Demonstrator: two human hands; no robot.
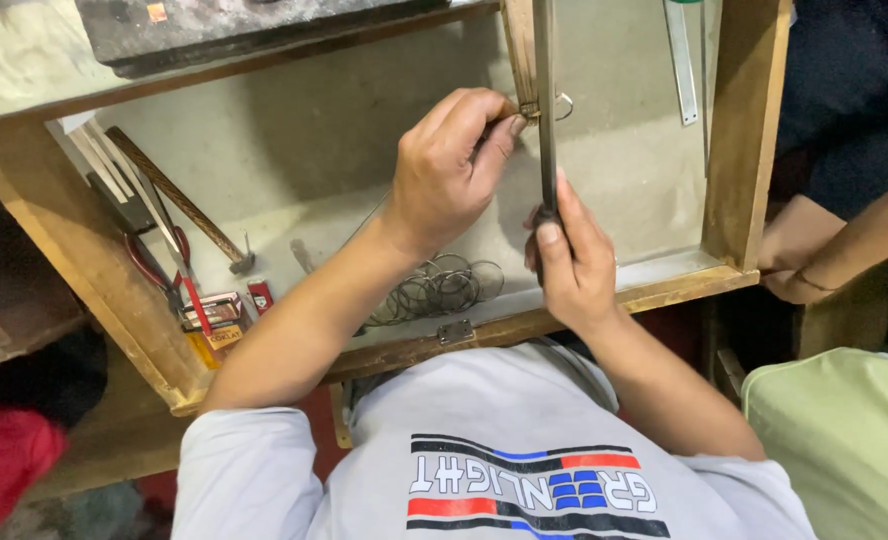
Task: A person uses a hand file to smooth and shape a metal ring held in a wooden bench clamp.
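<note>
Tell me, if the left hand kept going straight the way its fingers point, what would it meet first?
Probably the long metal rod that the right hand holds upright. The left hand pinches a small wire ring right against it, though depth is hard to judge.

A single head-worn camera is looking steeply down over the wearer's own chest, so the grey shirt [484, 470] is filling the bottom edge and appearing upside down. It is facing forward and down into an open wooden drawer [654, 290], which is spanning most of the picture. It is sitting close, about an arm's reach off, with the left hand [454, 170] and the right hand [569, 260] lying near the centre. Another person's forearm [844, 250] is entering at the right edge. No second view is sharing the scene.
</note>
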